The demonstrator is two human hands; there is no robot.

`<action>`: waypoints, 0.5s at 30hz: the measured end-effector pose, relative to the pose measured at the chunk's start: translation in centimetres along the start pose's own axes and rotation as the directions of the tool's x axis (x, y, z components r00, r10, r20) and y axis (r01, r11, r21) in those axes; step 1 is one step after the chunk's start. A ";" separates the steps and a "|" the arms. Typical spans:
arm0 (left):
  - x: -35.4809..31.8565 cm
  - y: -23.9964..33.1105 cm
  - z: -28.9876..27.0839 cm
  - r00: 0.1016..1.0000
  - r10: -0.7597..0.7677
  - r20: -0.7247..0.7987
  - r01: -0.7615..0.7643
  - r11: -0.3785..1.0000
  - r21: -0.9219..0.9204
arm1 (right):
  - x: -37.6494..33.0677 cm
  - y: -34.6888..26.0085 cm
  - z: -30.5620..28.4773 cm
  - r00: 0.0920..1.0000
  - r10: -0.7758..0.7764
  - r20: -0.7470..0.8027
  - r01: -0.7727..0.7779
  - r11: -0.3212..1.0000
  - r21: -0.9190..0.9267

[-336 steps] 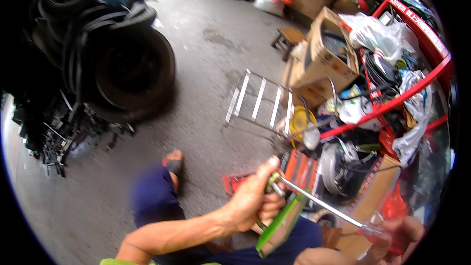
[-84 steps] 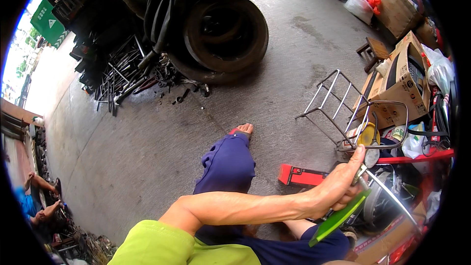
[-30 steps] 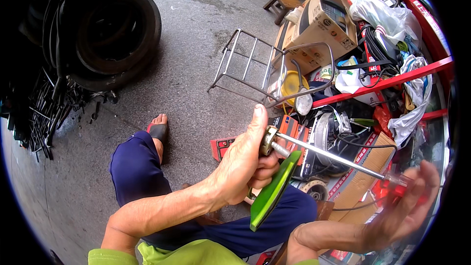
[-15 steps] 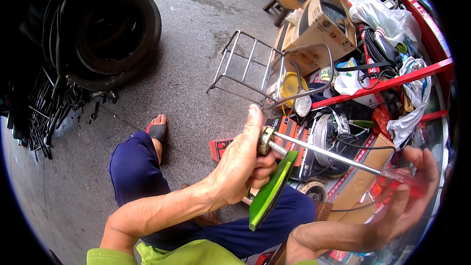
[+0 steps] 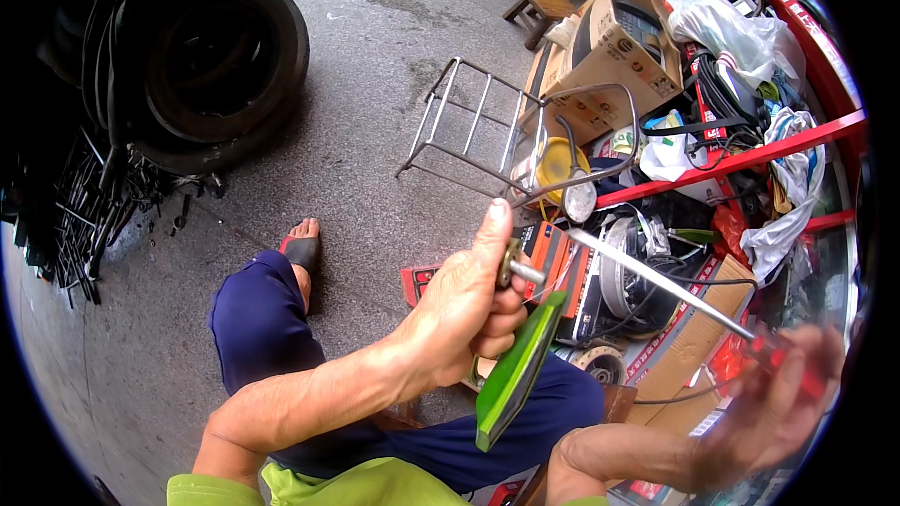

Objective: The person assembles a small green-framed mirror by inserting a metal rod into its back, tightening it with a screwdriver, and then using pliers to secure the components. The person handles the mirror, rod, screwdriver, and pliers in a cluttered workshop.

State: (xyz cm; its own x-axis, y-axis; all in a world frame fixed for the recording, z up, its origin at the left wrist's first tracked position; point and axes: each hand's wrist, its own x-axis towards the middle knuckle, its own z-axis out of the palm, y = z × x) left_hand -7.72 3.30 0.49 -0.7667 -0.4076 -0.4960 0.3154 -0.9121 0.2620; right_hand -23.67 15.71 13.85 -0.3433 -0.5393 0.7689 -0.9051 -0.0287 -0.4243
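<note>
- The tip of the screwdriver (image 5: 661,283), set against the round metal fitting (image 5: 509,264) half a second ago, now stands apart from it, up and to the right; the shaft no longer bears on the fitting.
- The left hand (image 5: 459,309) has hardly moved: its fingers are curled around the fitting, thumb raised, with the threaded stud (image 5: 529,273) jutting out to the right.
- The green plate (image 5: 514,375) hangs tilted just below that fist, over the dark blue trousers (image 5: 553,412); whether it joins the fitting is hidden.
- The right hand (image 5: 773,408), blurred, is closed around the screwdriver's red handle (image 5: 795,370).
- Beyond, the wire rack (image 5: 476,122) sits on the floor (image 5: 375,225).
</note>
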 end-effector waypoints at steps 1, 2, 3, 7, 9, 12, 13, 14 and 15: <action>0.2 -0.1 -0.2 0.999 0.008 -0.046 -0.009 1.000 -0.019 | 0.0 0.0 -0.8 0.997 -0.016 -0.078 0.019 0.999 0.030; 0.4 -0.1 -0.5 1.000 0.001 -0.026 -0.002 0.999 -0.036 | 0.0 -0.4 -1.7 0.998 -0.034 -0.051 0.035 0.999 0.025; 0.5 -0.1 -0.7 1.000 -0.005 -0.007 0.004 0.999 -0.053 | 0.2 -0.1 -1.9 0.995 -0.087 -0.047 0.094 0.983 0.156; 0.5 -0.3 -0.5 0.989 -0.088 0.122 0.104 0.985 -0.134 | 0.5 -1.6 -0.1 0.988 -0.144 0.051 0.121 0.940 0.319; 0.2 -0.2 -0.2 0.985 -0.108 0.133 0.129 0.979 -0.159 | 0.3 -1.7 -0.1 0.989 -0.133 0.057 0.109 0.944 0.311; 0.3 -0.1 -0.3 0.978 -0.122 0.167 0.155 0.967 -0.204 | 0.4 -1.8 0.1 0.990 -0.127 0.068 0.100 0.947 0.306; 0.3 -0.1 -0.3 0.977 -0.128 0.168 0.163 0.964 -0.210 | 0.4 -1.7 0.2 0.990 -0.125 0.072 0.097 0.948 0.304; 0.2 -0.1 -0.2 0.976 -0.135 0.170 0.170 0.961 -0.216 | 0.4 -1.7 0.3 0.990 -0.122 0.076 0.094 0.949 0.302; 0.2 -0.1 -0.1 0.975 -0.141 0.172 0.178 0.959 -0.221 | 0.4 -1.8 0.4 0.989 -0.123 0.077 0.095 0.950 0.296</action>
State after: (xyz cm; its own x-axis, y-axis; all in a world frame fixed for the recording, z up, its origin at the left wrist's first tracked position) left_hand -7.85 3.30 0.32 -0.8880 -0.2610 -0.3785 0.2899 -0.9569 -0.0203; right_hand -22.14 15.21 14.76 -0.2093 -0.5952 0.7759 -0.8184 -0.3276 -0.4721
